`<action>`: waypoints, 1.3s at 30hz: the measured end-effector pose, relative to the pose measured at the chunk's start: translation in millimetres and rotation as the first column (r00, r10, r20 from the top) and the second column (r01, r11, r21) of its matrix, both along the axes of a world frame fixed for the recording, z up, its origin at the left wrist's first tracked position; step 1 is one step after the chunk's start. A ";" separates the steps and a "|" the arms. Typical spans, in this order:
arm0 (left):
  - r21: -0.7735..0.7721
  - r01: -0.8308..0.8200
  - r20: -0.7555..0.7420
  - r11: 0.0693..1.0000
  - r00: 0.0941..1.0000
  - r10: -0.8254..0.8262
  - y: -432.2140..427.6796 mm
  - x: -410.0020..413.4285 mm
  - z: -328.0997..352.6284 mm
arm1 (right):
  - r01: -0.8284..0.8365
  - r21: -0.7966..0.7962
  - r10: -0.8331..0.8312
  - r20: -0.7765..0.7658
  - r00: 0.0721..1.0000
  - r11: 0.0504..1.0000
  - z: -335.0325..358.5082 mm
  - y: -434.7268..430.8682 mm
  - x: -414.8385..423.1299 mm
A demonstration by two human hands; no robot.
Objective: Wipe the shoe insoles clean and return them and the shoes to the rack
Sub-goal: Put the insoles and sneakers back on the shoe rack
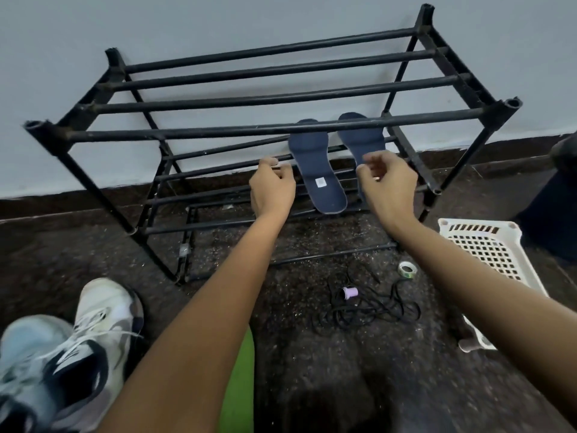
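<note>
Before rack, left hand, right hand outstretched, loosely curled

One camera rides on the person's head, looking forward and down at the rack against the far wall. It sits near. Its wide lens bows the bars, and the floor fills the near half.

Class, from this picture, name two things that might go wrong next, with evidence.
The label-bearing dark blue insole and its dark blue partner rest on spaced bars of the black metal tube rack; either might slip through. The tangled black laces on the floor could catch a foot.
</note>
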State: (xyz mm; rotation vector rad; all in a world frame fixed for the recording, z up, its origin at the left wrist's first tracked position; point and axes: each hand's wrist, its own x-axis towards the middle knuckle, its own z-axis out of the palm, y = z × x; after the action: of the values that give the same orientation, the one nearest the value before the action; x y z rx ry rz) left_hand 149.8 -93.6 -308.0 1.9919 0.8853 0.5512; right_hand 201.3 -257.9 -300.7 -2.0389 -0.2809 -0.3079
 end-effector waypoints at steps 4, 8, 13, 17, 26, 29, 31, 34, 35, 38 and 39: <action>-0.016 -0.020 0.035 1.000 0.999 0.021 0.6 -52.4 -9.4 | -0.171 0.044 0.172 -0.039 0.984 0.984 -18.5 19.9 -69.3; -0.023 -0.069 -0.058 0.997 0.996 0.068 8.0 -115.8 -26.2 | -0.287 -0.021 0.270 -0.274 0.923 0.958 -61.3 36.5 -134.3; -0.137 -0.198 -0.274 0.971 0.949 0.155 22.5 -215.4 -75.3 | -0.537 -0.213 0.326 -0.598 0.732 0.816 -122.5 39.8 -199.2; -0.211 -0.390 -0.510 0.896 0.826 0.239 29.6 -284.6 -117.7 | -0.634 -0.286 0.273 -0.723 0.635 0.718 -152.1 42.4 -229.6; -0.210 -0.537 -0.814 0.817 0.558 0.157 21.5 -343.7 -163.9 | -0.701 -0.283 0.201 -0.829 0.521 0.654 -180.5 62.7 -288.2; -0.198 -0.523 -0.810 0.829 0.564 0.162 14.7 -351.6 -175.8 | -0.705 -0.307 0.188 -0.827 0.530 0.639 -187.0 64.1 -299.9; -0.185 -0.477 -0.771 0.859 0.613 0.175 8.5 -352.4 -178.3 | -0.706 -0.293 0.218 -0.815 0.537 0.645 -188.5 62.2 -299.0; -0.186 -0.432 -0.545 0.883 0.793 0.273 -0.8 -352.2 -173.2 | -0.662 -0.192 0.300 -0.777 0.553 0.724 -180.8 58.4 -293.0; -0.195 -0.437 -0.443 0.878 0.838 0.318 -3.5 -351.3 -167.4 | -0.635 -0.150 0.335 -0.746 0.576 0.758 -174.3 57.4 -291.6; -0.230 -0.450 -0.200 0.863 0.890 0.410 -10.8 -340.6 -138.8 | -0.562 -0.057 0.407 -0.631 0.661 0.825 -147.5 53.2 -289.2; -0.230 -0.438 -0.148 0.869 0.898 0.414 -12.3 -335.8 -129.5 | -0.544 -0.023 0.423 -0.603 0.677 0.839 -137.0 51.6 -288.6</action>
State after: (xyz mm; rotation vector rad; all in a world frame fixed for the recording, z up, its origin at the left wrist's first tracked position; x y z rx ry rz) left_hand -186.0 -105.9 -437.5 1.5964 1.4014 0.5558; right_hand -87.3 -206.3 -437.7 -2.0517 -0.4729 0.7063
